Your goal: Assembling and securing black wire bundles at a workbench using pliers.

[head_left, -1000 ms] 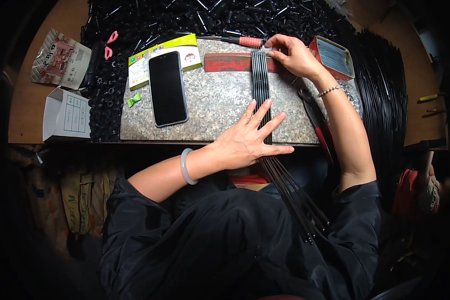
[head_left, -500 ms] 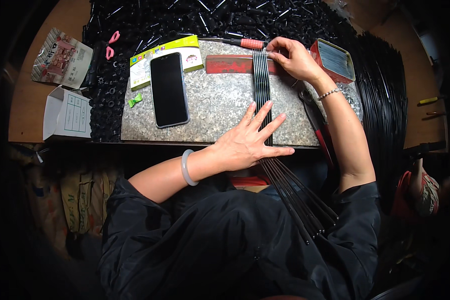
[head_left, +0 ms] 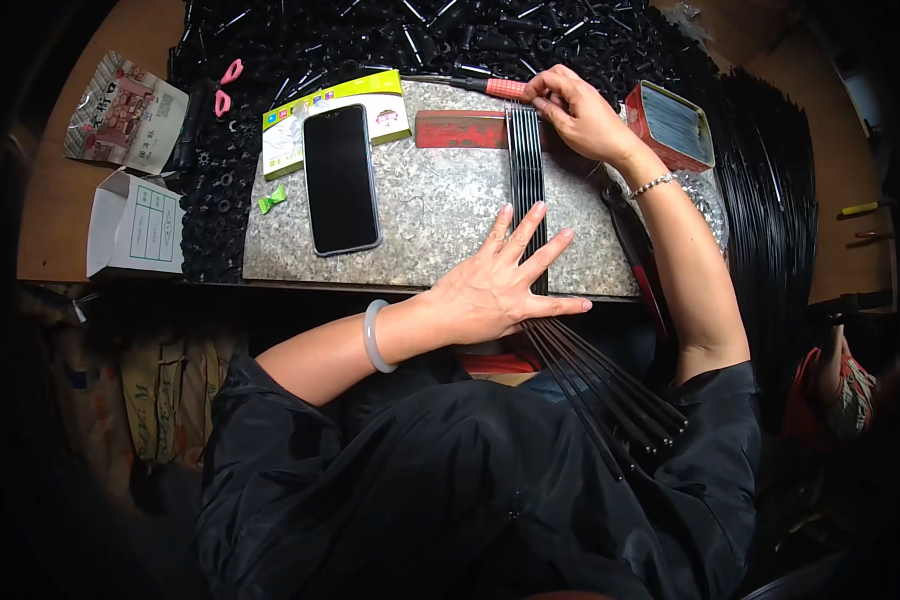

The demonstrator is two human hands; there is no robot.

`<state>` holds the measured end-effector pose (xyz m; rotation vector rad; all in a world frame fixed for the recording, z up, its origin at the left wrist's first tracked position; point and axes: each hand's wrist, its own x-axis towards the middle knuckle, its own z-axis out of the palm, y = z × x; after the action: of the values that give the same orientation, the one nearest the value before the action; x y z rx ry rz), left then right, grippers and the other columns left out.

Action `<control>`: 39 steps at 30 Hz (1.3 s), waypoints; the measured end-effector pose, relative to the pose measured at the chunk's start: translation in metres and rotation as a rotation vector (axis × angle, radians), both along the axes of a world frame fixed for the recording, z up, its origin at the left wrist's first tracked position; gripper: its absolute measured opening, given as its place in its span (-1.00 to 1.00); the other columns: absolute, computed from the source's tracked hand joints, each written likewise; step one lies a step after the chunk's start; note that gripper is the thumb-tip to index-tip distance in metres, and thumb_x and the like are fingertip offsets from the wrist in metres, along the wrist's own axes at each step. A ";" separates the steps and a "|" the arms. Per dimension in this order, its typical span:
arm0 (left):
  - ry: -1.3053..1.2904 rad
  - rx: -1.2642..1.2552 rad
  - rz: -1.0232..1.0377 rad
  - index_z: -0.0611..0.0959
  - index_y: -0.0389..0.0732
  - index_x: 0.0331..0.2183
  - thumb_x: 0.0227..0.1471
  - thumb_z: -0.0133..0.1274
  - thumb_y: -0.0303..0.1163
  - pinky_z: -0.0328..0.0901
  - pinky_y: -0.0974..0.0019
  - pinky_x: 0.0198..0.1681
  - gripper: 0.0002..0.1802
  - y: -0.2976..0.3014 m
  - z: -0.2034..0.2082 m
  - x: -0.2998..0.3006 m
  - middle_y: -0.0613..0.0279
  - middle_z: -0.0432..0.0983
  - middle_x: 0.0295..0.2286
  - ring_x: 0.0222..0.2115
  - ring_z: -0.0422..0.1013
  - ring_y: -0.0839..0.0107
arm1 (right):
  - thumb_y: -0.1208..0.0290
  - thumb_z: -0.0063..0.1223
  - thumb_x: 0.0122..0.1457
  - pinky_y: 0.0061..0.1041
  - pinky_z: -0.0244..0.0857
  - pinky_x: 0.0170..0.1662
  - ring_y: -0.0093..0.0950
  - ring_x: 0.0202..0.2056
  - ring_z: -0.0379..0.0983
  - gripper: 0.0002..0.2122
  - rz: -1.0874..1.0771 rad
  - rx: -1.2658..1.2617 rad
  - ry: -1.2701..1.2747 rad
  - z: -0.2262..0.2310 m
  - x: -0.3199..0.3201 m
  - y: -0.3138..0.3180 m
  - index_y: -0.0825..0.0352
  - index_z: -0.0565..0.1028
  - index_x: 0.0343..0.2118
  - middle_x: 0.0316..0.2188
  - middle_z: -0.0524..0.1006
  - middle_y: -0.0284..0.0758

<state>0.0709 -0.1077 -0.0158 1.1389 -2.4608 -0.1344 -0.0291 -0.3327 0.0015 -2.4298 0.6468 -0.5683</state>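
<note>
A row of thin black rods (head_left: 526, 180) lies side by side across a speckled stone slab (head_left: 450, 210). Over them my left hand (head_left: 495, 280) is flat, fingers spread, pressing the rods against the slab's near edge. Beyond that edge the rods' lower ends fan out above my lap. At their far ends my right hand (head_left: 578, 112) has thumb and fingers pinched together; what sits between the fingertips is too small to make out. Under the rods' far part runs a worn red bar (head_left: 460, 130). Just behind the fingertips is a red textured handle (head_left: 507, 88) of a tool.
A phone (head_left: 341, 180) rests against a green-and-white box (head_left: 388, 105) on the slab's left. An open tin (head_left: 675, 125) of thin pieces stands right of my right hand, with red-handled pliers (head_left: 640, 255) nearer. Black parts (head_left: 370, 45) heap behind; long black rods (head_left: 770, 190) lie rightward.
My right hand has shifted slightly left and up across the rods' far ends. The rods' lower ends have swung a little to the right. My left hand stays put.
</note>
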 end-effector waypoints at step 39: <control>-0.032 0.019 0.019 0.34 0.45 0.03 -0.42 0.26 -0.27 0.03 -0.27 0.08 -0.13 0.001 0.002 -0.001 -0.11 0.00 0.12 0.12 -0.08 -0.33 | 0.36 0.07 0.06 -0.52 0.31 -0.32 -0.51 -0.46 0.44 -0.81 -0.237 0.084 0.059 0.018 -0.030 -0.001 0.38 0.55 -0.34 -0.50 0.56 -0.24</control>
<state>0.0698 -0.1069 -0.0140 1.1811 -2.4812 -0.1347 -0.0586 -0.3334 0.0197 -2.3143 0.9732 -0.5522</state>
